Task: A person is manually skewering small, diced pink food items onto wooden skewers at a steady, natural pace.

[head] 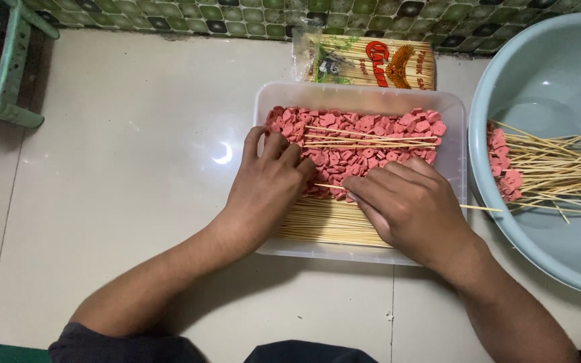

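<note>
While both hands (334, 191) rest in the tray (452, 134), one pinches a skewer (398, 196)

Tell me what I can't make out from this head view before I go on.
- Left hand: fingertips buried in the pink slices; its grip is hidden.
- Right hand: its back covers the fingers; only the ends of a skewer show.
- Loose skewers in the clear tray: partly under both hands.
- Basin: cut off by the right edge.
- Skewer packet: lower part behind the tray.
</note>
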